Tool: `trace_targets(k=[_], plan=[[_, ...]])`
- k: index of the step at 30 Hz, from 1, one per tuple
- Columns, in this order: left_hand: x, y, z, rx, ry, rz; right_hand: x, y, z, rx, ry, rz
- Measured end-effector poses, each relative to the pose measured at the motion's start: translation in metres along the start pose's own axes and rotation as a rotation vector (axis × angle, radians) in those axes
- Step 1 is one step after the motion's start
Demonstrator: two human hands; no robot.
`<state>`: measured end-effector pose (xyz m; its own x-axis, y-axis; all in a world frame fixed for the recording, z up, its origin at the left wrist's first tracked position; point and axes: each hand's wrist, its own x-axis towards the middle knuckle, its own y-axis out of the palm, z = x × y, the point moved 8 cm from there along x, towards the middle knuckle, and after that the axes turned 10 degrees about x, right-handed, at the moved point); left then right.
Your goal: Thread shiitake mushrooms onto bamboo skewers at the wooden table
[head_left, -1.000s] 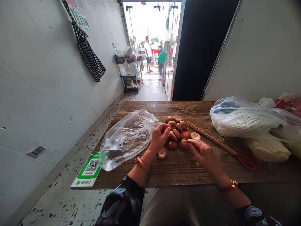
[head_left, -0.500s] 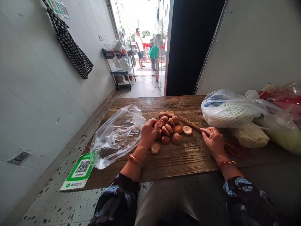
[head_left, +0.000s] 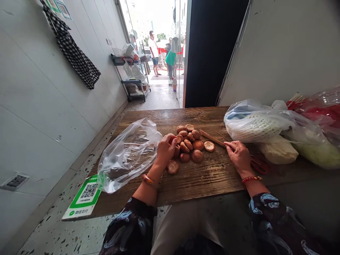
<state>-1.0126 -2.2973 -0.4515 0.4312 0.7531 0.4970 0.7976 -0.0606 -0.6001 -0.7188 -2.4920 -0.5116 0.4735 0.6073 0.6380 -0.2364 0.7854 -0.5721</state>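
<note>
A pile of brown mushrooms (head_left: pixel 197 156) lies mid-table, some cap up, some underside up. My left hand (head_left: pixel 166 150) is at the pile's left side, thumb and fingers closed at the edge of a mushroom (head_left: pixel 179 139); its fingertips partly hide the contact. Beside that hand spreads a clear plastic bag (head_left: pixel 130 152). Right of the pile, a bundle of thin wooden skewers (head_left: pixel 212 137) lies slanting on the table. My right hand (head_left: pixel 238 156) pinches the near end of the skewers between thumb and fingers. One mushroom (head_left: pixel 209 146) lies underside up between pile and skewers.
The wooden table (head_left: pixel 202 184) carries a green-edged QR code card (head_left: pixel 85 198) at its left corner. Bagged produce (head_left: pixel 255 125) and a pale wrapped block (head_left: pixel 278 150) crowd the right side. Red scissor-like handles (head_left: pixel 259 165) lie by my right wrist. A shelf cart (head_left: pixel 132 78) stands beyond.
The whole view has shifted slightly left as the camera turned. Both hands keep nearly the same places, at the mushrooms and at the skewers.
</note>
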Motion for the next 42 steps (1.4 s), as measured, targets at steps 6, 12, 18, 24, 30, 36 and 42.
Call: trace_targets(k=[6,12,18,24,30,36,42], plan=[[0.000,-0.002,-0.006,0.027,0.026,-0.005,0.001,0.001,0.005,0.003,-0.005,0.002],[0.001,0.004,-0.011,0.134,0.093,0.070,0.005,-0.004,0.015,0.017,-0.018,-0.029],[0.000,0.012,-0.018,0.357,0.228,0.203,-0.005,-0.014,0.056,0.096,-0.066,-0.016],[-0.001,0.014,-0.023,0.398,0.407,0.372,-0.038,-0.005,0.094,0.292,-0.054,0.111],[0.002,0.014,-0.007,0.445,0.496,0.357,-0.046,-0.001,0.085,0.365,0.028,0.070],[0.001,0.018,-0.016,0.388,0.481,0.407,-0.042,-0.001,0.080,0.359,0.046,0.041],[0.000,-0.002,-0.026,0.129,0.099,0.293,-0.050,-0.006,0.082,0.360,0.017,0.013]])
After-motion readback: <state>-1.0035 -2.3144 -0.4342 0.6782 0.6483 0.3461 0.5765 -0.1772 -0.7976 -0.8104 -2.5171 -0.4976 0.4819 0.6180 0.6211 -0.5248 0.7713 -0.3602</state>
